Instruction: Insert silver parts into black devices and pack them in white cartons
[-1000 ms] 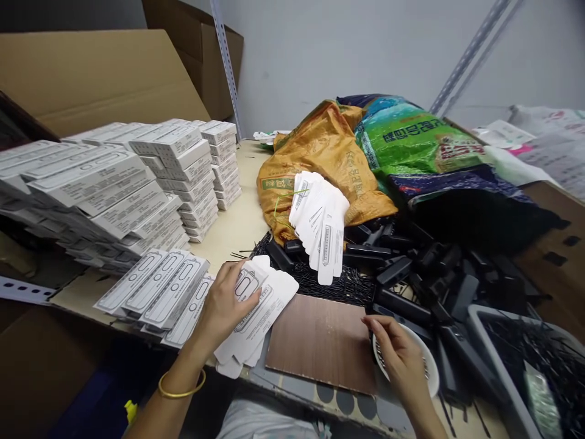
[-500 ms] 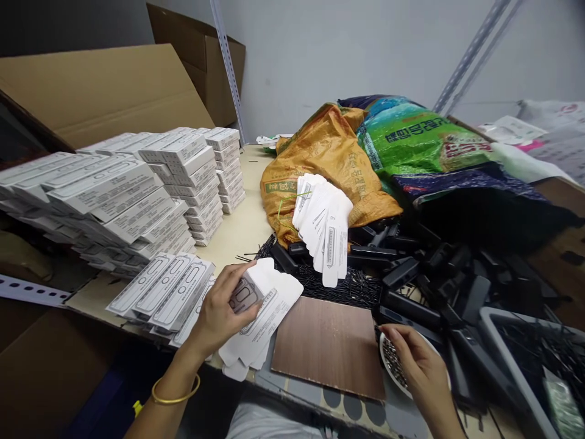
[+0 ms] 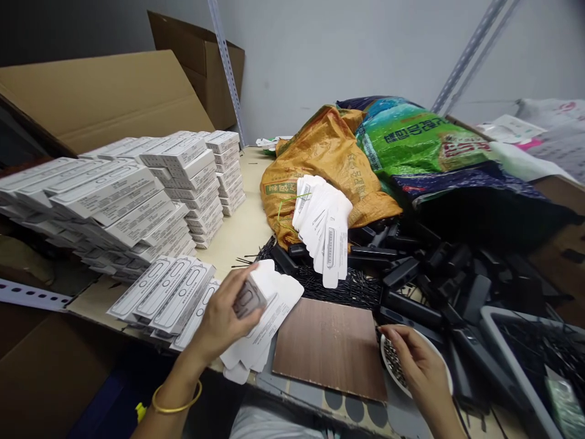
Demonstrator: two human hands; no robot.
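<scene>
My left hand (image 3: 226,320) is closed around a small printed carton (image 3: 251,296), whose grey end faces up between thumb and fingers. Under it lie several flat white carton blanks (image 3: 286,296), fanned out. My right hand (image 3: 418,360) is over a white bowl (image 3: 450,381) of small metal screws (image 3: 393,360), thumb and fingers pinched at its left rim. Whatever may be in that pinch is too small to make out. Between my hands lies a brown wood-grain board (image 3: 331,347).
Stacked white cartons (image 3: 128,201) stand at left, with more cartons (image 3: 164,292) in front. Another fan of carton blanks (image 3: 326,225) leans on an orange sack (image 3: 320,152). Black plastic parts (image 3: 411,299) are heaped right, beside a grey bin (image 3: 507,366) and a green sack (image 3: 402,134).
The carton in my left hand has tilted slightly and moved a little right. My right hand stays at the bowl, almost unmoved.
</scene>
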